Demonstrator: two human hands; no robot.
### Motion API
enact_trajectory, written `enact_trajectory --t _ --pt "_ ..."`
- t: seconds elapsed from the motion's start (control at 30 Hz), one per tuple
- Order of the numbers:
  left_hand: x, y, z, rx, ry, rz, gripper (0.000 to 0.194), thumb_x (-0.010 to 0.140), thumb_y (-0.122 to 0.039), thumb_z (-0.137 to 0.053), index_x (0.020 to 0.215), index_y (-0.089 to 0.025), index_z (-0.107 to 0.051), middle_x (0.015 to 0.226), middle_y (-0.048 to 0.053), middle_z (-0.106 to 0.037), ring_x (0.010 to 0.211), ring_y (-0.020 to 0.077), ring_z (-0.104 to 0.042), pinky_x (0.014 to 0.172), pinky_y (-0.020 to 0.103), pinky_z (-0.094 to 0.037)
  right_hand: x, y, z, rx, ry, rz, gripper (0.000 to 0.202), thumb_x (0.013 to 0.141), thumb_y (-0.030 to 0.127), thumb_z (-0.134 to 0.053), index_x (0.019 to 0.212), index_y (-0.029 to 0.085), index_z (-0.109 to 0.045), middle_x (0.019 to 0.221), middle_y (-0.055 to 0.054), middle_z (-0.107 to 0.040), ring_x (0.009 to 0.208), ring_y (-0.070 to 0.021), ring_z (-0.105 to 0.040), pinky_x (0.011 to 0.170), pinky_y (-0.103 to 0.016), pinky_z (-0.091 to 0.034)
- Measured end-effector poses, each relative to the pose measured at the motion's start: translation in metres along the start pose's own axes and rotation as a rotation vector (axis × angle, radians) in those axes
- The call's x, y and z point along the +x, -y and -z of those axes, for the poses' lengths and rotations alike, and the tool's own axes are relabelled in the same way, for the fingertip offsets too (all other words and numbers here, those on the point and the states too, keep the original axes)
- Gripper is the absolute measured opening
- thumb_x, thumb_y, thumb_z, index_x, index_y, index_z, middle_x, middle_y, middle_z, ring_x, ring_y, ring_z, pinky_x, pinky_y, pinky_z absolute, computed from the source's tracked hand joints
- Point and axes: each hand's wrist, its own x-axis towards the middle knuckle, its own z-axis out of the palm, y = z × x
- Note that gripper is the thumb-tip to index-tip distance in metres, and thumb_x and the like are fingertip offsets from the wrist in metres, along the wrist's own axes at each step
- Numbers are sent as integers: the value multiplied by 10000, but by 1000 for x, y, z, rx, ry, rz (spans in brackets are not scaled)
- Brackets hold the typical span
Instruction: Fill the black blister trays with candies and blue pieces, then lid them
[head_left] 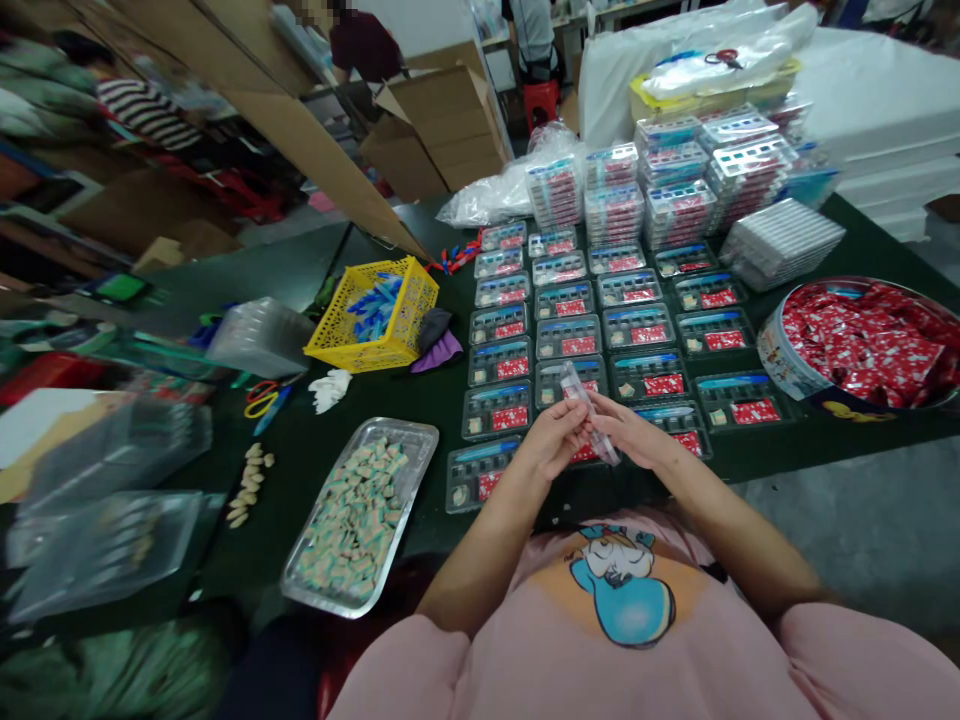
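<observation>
In front of my chest, my left hand point(553, 436) and my right hand point(628, 428) are closed together around a slim clear plastic piece point(576, 385). It is tilted, and its lower end shows below my fingers. What kind of thing it is, I cannot make out. Under and beyond my hands, clear plastic trays point(649, 378) lie in rows on the dark table. Most hold a blue pen, a small pale block and a red patterned packet. The nearest tray point(469, 480) lies just left of my left forearm.
A metal tray point(429, 440) of small blocks and a yellow basket point(409, 315) of blue pens stand left. At right is a round tub point(780, 345) of red packets. Stacked filled trays point(615, 210) rise behind. Scissors point(261, 400) lie far left. Other people sit beyond.
</observation>
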Motion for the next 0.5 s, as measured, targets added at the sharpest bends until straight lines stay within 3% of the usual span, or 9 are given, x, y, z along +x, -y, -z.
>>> enact_trajectory --t 0.13,0.5 --pt "1 2 2 -18 -12 27 266 631 -230 -877 751 -111 -670 640 5 -647 542 56 -572 574 158 -474 -1 -4 1 40 19 16 625 811 453 -722 1386 311 -524 1375 -54 -578 1179 -206 -581 963 -343 -492" --pt "-3 4 -2 -2 -15 16 277 605 -244 -890 708 -116 -667 609 -1 -638 538 63 -583 565 156 -484 -4 -5 -4 126 2 -49 717 778 489 -737 1416 279 -485 1247 -69 -645 1023 -195 -639 837 -312 -524"
